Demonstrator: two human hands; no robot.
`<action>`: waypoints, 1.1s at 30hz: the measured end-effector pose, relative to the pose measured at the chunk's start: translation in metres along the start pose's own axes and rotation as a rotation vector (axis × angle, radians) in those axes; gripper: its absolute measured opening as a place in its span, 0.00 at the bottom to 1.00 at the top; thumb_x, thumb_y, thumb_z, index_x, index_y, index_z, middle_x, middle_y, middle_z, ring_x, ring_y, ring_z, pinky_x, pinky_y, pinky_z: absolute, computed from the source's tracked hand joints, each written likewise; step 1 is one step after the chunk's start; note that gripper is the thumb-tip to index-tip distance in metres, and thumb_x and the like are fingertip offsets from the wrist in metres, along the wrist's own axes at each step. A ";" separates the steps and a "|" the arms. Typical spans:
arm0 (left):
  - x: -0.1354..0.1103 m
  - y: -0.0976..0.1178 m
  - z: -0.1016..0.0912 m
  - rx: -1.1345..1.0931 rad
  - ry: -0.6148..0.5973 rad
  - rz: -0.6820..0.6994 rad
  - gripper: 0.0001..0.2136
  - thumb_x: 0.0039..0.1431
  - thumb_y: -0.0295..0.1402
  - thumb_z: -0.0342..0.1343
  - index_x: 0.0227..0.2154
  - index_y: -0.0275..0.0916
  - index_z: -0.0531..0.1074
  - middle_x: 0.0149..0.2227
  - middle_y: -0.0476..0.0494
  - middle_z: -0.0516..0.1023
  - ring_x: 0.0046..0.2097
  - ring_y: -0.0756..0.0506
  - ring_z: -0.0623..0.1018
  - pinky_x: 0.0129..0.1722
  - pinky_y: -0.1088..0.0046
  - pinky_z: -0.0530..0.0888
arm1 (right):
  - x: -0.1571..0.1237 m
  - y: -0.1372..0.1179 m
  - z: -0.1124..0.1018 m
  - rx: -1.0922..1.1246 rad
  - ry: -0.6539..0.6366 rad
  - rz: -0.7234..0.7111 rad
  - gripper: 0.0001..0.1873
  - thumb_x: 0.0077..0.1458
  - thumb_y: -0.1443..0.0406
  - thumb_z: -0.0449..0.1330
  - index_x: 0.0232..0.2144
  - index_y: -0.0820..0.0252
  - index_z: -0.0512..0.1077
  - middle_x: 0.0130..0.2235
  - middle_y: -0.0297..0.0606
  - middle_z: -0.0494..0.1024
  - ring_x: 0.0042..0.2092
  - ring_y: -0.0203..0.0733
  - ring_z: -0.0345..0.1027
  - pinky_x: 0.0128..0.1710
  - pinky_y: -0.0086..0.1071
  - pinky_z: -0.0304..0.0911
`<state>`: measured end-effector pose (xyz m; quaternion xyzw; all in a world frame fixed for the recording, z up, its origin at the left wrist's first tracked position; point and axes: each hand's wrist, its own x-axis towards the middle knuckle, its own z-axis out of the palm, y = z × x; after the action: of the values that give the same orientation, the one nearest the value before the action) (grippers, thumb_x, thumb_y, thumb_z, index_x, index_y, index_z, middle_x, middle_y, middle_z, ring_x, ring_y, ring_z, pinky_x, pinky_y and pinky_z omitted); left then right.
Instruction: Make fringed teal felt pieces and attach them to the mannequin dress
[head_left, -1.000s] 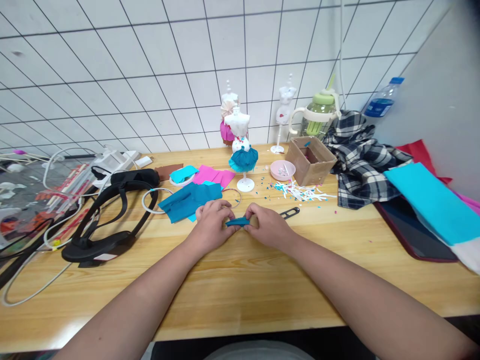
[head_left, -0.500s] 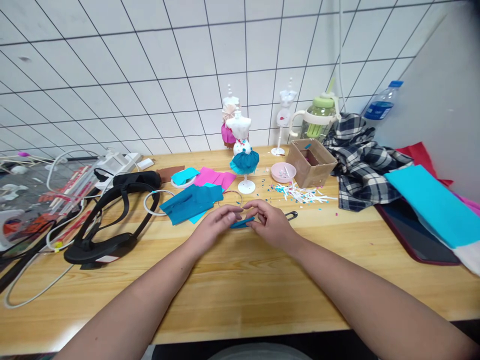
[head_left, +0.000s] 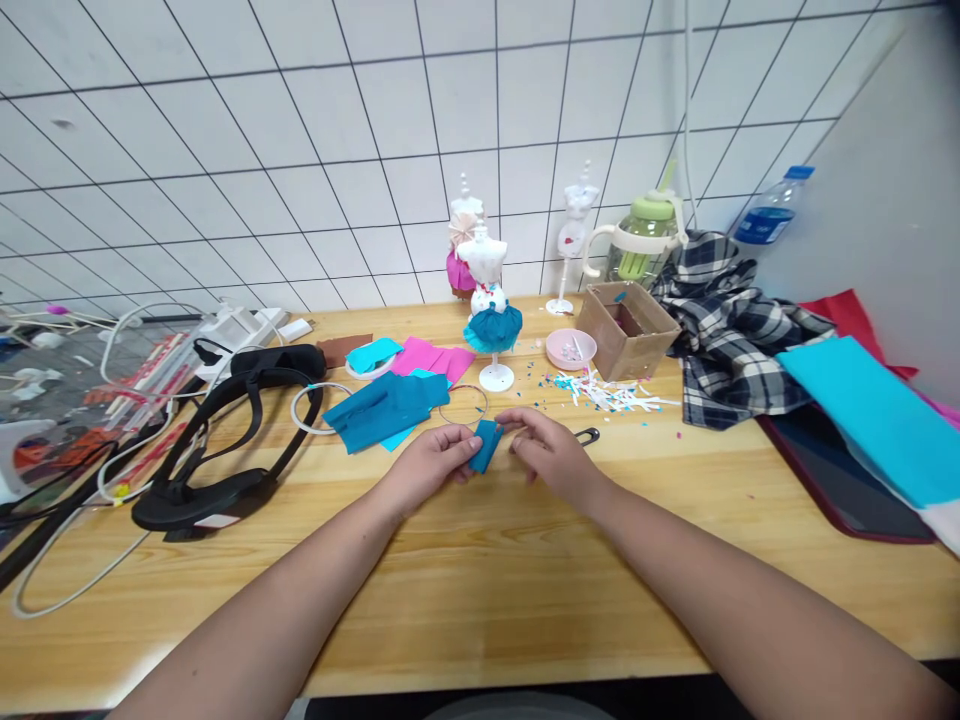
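- A small folded teal piece (head_left: 486,444) stands tilted on end just above the bench (head_left: 480,600), between the two hands, its flat face toward the camera.
- The left hand (head_left: 431,463) has it: thumb and forefinger are closed in a tight grip on its lower end.
- The right hand (head_left: 551,452) holds nothing. Its fingers are loosely curled and spread, with the tips just beside the piece's upper corner; I cannot tell whether they touch it.
- Change: a second ago the piece lay level, pinched at both ends by both hands. Now it is turned upright and the right hand's grip has come off, so the left hand alone carries it.
- That seems to mean the two-handed pressing has stopped for now.
- Just behind the hands lie a larger teal sheet (head_left: 386,405), a thin wire ring (head_left: 463,405) and pink paper (head_left: 431,357).
- Behind those stands a small white mannequin (head_left: 491,315) in a teal skirt.
- To the right are paper scraps (head_left: 607,390), a pink dish (head_left: 571,348), a cardboard box (head_left: 626,330) and a plaid cloth (head_left: 735,320).
- To the left lies a black headset (head_left: 225,440) among cables.
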<state>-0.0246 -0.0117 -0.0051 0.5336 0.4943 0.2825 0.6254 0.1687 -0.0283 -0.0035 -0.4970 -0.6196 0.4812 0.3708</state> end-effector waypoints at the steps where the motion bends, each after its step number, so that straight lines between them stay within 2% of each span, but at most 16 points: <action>1: 0.000 0.000 0.001 0.060 0.008 0.035 0.18 0.51 0.48 0.60 0.25 0.36 0.67 0.22 0.51 0.69 0.25 0.52 0.68 0.27 0.76 0.64 | 0.001 0.000 0.001 0.109 -0.042 0.103 0.20 0.54 0.62 0.55 0.50 0.59 0.67 0.47 0.43 0.74 0.40 0.44 0.70 0.23 0.30 0.67; 3: 0.000 0.000 0.004 0.134 0.012 0.105 0.18 0.52 0.48 0.59 0.26 0.36 0.68 0.23 0.52 0.69 0.26 0.52 0.67 0.28 0.76 0.64 | 0.003 -0.001 0.002 0.306 -0.040 0.260 0.26 0.52 0.58 0.59 0.53 0.56 0.65 0.55 0.44 0.70 0.46 0.47 0.70 0.23 0.30 0.68; 5: -0.002 0.002 0.005 0.145 0.015 0.176 0.17 0.54 0.47 0.58 0.26 0.36 0.69 0.24 0.52 0.68 0.27 0.52 0.66 0.29 0.76 0.63 | 0.004 -0.001 0.001 0.475 0.023 0.347 0.30 0.49 0.59 0.62 0.54 0.55 0.63 0.59 0.44 0.65 0.49 0.47 0.69 0.25 0.31 0.70; 6: -0.002 0.003 0.005 0.139 0.014 0.204 0.16 0.54 0.46 0.57 0.26 0.36 0.69 0.24 0.52 0.68 0.28 0.52 0.66 0.30 0.76 0.64 | 0.004 0.000 0.001 0.551 0.024 0.372 0.29 0.48 0.59 0.62 0.54 0.55 0.64 0.58 0.45 0.66 0.48 0.47 0.69 0.26 0.32 0.70; 8: -0.003 0.005 0.005 0.124 0.008 0.239 0.16 0.55 0.46 0.57 0.25 0.36 0.69 0.24 0.52 0.68 0.29 0.51 0.66 0.32 0.76 0.64 | 0.004 0.001 -0.002 0.637 -0.044 0.382 0.23 0.48 0.59 0.62 0.47 0.60 0.69 0.49 0.45 0.74 0.43 0.45 0.70 0.26 0.31 0.69; 10: -0.004 0.007 0.005 0.117 0.003 0.253 0.16 0.54 0.46 0.57 0.25 0.36 0.69 0.25 0.52 0.69 0.29 0.51 0.67 0.32 0.76 0.64 | 0.004 0.002 -0.004 0.620 -0.121 0.346 0.17 0.47 0.59 0.63 0.39 0.61 0.73 0.40 0.42 0.77 0.38 0.42 0.70 0.24 0.28 0.67; 12: -0.004 0.008 0.005 0.125 0.010 0.256 0.16 0.54 0.46 0.57 0.25 0.36 0.70 0.24 0.52 0.69 0.29 0.51 0.67 0.31 0.76 0.64 | 0.004 0.002 -0.005 0.553 -0.134 0.299 0.15 0.46 0.59 0.64 0.35 0.61 0.73 0.36 0.38 0.76 0.36 0.39 0.69 0.22 0.26 0.65; 15: -0.004 0.008 0.005 0.127 0.016 0.239 0.16 0.54 0.45 0.58 0.26 0.35 0.71 0.24 0.51 0.71 0.29 0.51 0.68 0.32 0.76 0.65 | 0.005 0.002 -0.005 0.441 -0.089 0.249 0.12 0.45 0.59 0.64 0.31 0.60 0.72 0.31 0.34 0.73 0.32 0.37 0.66 0.20 0.26 0.64; 18: -0.004 0.007 0.007 0.077 -0.027 0.222 0.15 0.53 0.45 0.59 0.31 0.35 0.73 0.29 0.47 0.76 0.32 0.48 0.73 0.36 0.73 0.69 | 0.006 0.005 -0.004 0.277 -0.032 0.173 0.09 0.46 0.60 0.63 0.28 0.59 0.70 0.25 0.30 0.69 0.25 0.34 0.62 0.19 0.27 0.62; 20: -0.005 0.007 0.008 0.056 -0.063 0.218 0.16 0.52 0.45 0.61 0.34 0.36 0.73 0.33 0.45 0.79 0.37 0.46 0.76 0.40 0.71 0.71 | 0.007 0.009 -0.003 0.154 -0.016 0.112 0.07 0.46 0.62 0.62 0.29 0.58 0.70 0.24 0.29 0.69 0.24 0.33 0.61 0.21 0.27 0.61; 22: -0.005 0.005 0.007 0.083 -0.077 0.229 0.17 0.52 0.46 0.61 0.35 0.36 0.74 0.36 0.43 0.80 0.40 0.43 0.77 0.43 0.68 0.71 | 0.006 0.011 -0.003 0.037 0.014 0.051 0.08 0.47 0.65 0.61 0.33 0.58 0.71 0.27 0.30 0.72 0.25 0.33 0.63 0.25 0.28 0.62; 25: -0.005 0.004 0.003 0.165 -0.029 0.307 0.21 0.56 0.51 0.54 0.34 0.36 0.75 0.38 0.40 0.80 0.43 0.41 0.77 0.47 0.65 0.71 | 0.002 0.008 -0.005 -0.163 0.060 -0.061 0.12 0.49 0.67 0.60 0.39 0.57 0.70 0.31 0.31 0.75 0.28 0.33 0.64 0.28 0.28 0.60; 28: -0.007 0.006 -0.001 0.215 0.025 0.365 0.24 0.55 0.54 0.53 0.39 0.36 0.75 0.41 0.38 0.80 0.46 0.39 0.77 0.48 0.64 0.71 | -0.005 -0.002 -0.007 -0.484 0.038 -0.239 0.14 0.50 0.70 0.59 0.41 0.54 0.70 0.32 0.31 0.75 0.32 0.37 0.66 0.31 0.30 0.57; 31: -0.011 0.011 0.002 0.375 0.030 0.371 0.21 0.51 0.48 0.60 0.42 0.39 0.75 0.43 0.41 0.80 0.46 0.40 0.77 0.47 0.66 0.72 | -0.013 -0.011 -0.006 -0.740 0.027 -0.385 0.17 0.53 0.71 0.57 0.46 0.55 0.67 0.34 0.35 0.76 0.37 0.42 0.67 0.33 0.32 0.57; 33: -0.014 0.012 0.006 0.534 0.074 0.373 0.14 0.52 0.42 0.61 0.37 0.40 0.77 0.40 0.44 0.81 0.42 0.42 0.78 0.44 0.69 0.72 | -0.016 -0.013 -0.003 -0.852 0.027 -0.444 0.16 0.55 0.71 0.55 0.47 0.57 0.67 0.35 0.38 0.76 0.38 0.44 0.66 0.32 0.33 0.57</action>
<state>-0.0217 -0.0228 0.0105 0.7495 0.4670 0.2719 0.3824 0.1722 -0.0438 0.0104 -0.4665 -0.8479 0.0874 0.2360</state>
